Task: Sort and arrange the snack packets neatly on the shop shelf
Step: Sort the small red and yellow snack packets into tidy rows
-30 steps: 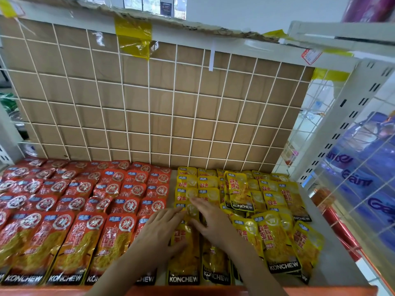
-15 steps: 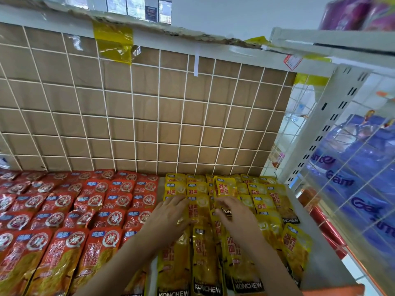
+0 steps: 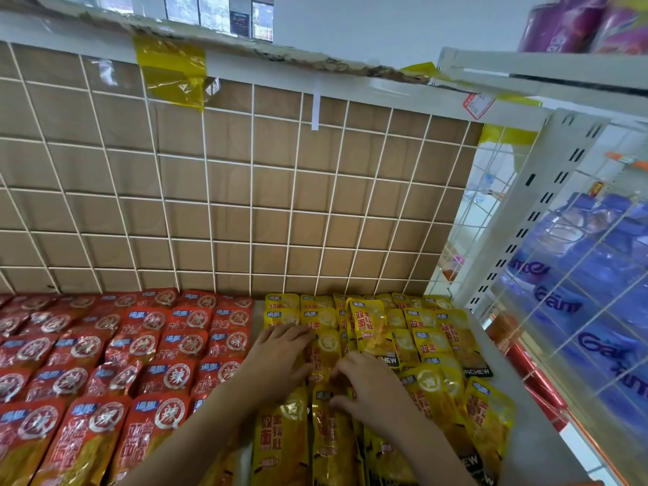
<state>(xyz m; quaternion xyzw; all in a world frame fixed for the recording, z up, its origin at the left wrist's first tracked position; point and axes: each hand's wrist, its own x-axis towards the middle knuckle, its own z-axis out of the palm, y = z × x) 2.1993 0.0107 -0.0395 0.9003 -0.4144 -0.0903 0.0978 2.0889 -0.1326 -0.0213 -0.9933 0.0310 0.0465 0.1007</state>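
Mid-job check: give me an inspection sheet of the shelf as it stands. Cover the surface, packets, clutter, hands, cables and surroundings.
Surface: white shelf deck, with a bare strip along its right edge.
Job's things: red snack packets in overlapping rows on the left; yellow snack packets on the right, less even; one raised yellow packet sits out of line.
Clutter: yellow tape strip and red-edged label on the top rail.
Hands: left hand lies flat on the yellow snack packets; right hand has its fingers bent on them, grip unclear.
Cables: nothing seen.
Surroundings: white wire grid backed by brown cardboard; blue packs behind the right wire panel.
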